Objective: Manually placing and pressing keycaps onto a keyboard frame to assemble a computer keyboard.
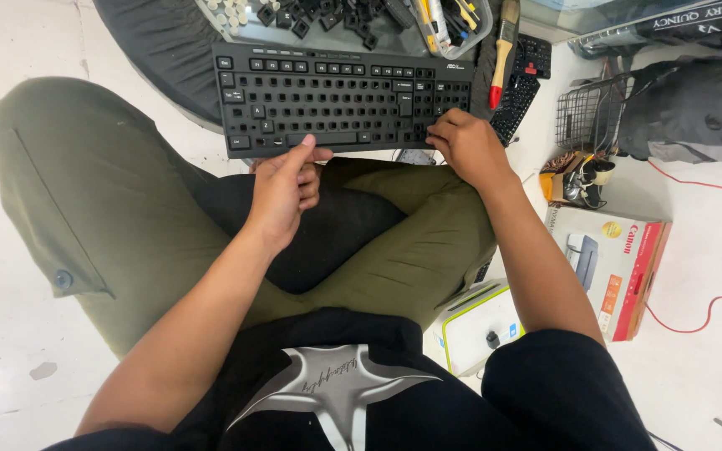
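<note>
Floor: white tiles [10,334], person sitting cross-legged in olive trousers [85,192].
Keyboard: black keyboard [344,96] w/ most keycaps gone, lying across knees, far edge resting on a dark round table [160,42].
Left hand: left hand [282,188] gripping keyboard's near edge at the lower left, thumb lying on top, fingers curling under.
Right hand: right hand [465,142] resting on keyboard's lower right corner, fingers bent & close together, tips pressing the key area.
Behind keyboard: clear tray of loose keycaps [311,17], tool tub [453,21], paintbrush w/ red handle tip [503,50], 2nd keyboard [521,83].
Right side: wire basket [591,113], printer box [616,263], red cable [695,188], white device w/ yellow-green trim [478,326].
</note>
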